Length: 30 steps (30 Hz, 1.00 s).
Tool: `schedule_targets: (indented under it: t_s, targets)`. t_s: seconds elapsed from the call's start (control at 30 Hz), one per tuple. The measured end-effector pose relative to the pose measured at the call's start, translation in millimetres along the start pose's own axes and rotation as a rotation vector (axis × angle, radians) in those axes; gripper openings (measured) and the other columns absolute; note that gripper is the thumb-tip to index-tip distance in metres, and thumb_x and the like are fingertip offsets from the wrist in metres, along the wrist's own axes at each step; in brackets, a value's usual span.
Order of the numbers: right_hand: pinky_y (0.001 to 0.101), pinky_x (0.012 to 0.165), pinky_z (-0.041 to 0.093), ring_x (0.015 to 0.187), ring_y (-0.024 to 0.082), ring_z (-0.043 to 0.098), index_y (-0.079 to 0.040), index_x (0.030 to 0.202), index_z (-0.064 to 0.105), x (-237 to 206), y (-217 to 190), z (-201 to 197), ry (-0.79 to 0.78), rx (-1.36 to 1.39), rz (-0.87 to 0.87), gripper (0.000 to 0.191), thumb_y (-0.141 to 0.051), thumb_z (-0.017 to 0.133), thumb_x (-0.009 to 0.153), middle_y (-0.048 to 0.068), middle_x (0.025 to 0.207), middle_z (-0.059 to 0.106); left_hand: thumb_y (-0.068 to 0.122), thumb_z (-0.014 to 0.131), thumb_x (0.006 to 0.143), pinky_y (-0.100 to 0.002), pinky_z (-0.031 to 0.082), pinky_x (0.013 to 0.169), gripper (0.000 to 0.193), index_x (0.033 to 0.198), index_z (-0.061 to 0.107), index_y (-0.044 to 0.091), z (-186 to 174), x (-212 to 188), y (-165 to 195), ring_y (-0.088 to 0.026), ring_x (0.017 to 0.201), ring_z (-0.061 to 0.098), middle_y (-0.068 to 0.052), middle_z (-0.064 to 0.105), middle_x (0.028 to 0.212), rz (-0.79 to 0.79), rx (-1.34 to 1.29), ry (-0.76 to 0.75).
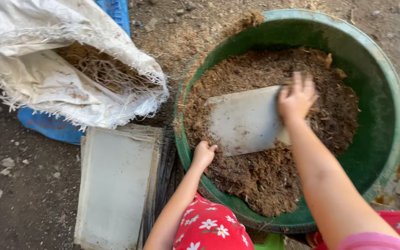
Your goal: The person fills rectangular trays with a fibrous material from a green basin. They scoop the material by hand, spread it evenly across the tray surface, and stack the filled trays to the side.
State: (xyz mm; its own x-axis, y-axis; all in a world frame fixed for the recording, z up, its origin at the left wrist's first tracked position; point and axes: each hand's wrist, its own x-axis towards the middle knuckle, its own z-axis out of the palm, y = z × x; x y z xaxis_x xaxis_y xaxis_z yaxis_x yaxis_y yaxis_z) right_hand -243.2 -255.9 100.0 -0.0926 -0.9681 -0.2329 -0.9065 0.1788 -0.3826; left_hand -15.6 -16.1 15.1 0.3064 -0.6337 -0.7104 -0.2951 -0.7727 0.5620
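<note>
A person is crouching over a big green tub (385,106) that is sitting on the dirt ground (28,185). The tub is holding a heap of brown, crumbly stuff (255,176). A flat white tray (244,120) is lying tilted on the heap, likely so that the brown stuff can be pushed onto it. The right hand (296,98) is resting on the far right edge of the tray, with fingers spread over the heap behind it. The left hand (203,155) is curled shut at the near left corner, touching the tray, likely to keep it from sliding. A stack of white trays (114,185) is waiting just beside the tub. An open white sack (38,78) is slumping nearby.
</note>
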Motion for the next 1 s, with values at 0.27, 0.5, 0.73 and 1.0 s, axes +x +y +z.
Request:
schedule_targets:
  t_s: [0.27,0.5,0.73,1.0]
  targets:
    - [0.0619,0.122,0.012,0.154,0.038,0.022,-0.001,0.156,0.037,-33,-66,95,0.217,-0.105,-0.469,0.061,-0.024,0.048,0.100,0.023,0.165,0.028,0.028,0.071,0.095,-0.044,0.050,0.073,0.038,0.101,0.059,-0.008,13,19,-27,-0.031,0.078,0.064,-0.018,0.064,0.083,0.026,-0.015,0.033]
    - [0.0686,0.119,0.004,0.155,0.032,0.018,-0.007,0.154,0.038,-106,-107,102,0.177,-0.005,-0.968,0.068,-0.033,0.056,0.095,0.019,0.167,0.025,0.023,0.072,0.094,-0.043,0.051,0.080,0.042,0.116,0.062,-0.012,14,25,-37,-0.038,0.086,0.064,-0.023,0.066,0.089,-0.003,-0.081,0.034]
    - [0.0575,0.126,0.004,0.157,0.026,0.019,-0.020,0.158,0.038,14,13,6,0.051,0.000,-0.031,0.054,-0.029,0.040,0.105,0.007,0.169,0.028,0.024,0.073,0.095,-0.041,0.045,0.069,0.037,0.102,0.049,-0.003,13,22,-43,-0.022,0.073,0.053,-0.009,0.053,0.083,-0.028,-0.203,0.048]
    - [0.0562,0.124,-0.001,0.158,0.036,0.007,-0.017,0.162,0.029,-87,77,68,0.192,0.063,0.042,0.058,-0.036,0.038,0.109,0.017,0.173,0.015,0.023,0.069,0.098,-0.040,0.038,0.056,0.043,0.072,0.040,0.005,2,10,-17,-0.019,0.054,0.039,-0.006,0.039,0.062,0.021,-0.063,0.040]
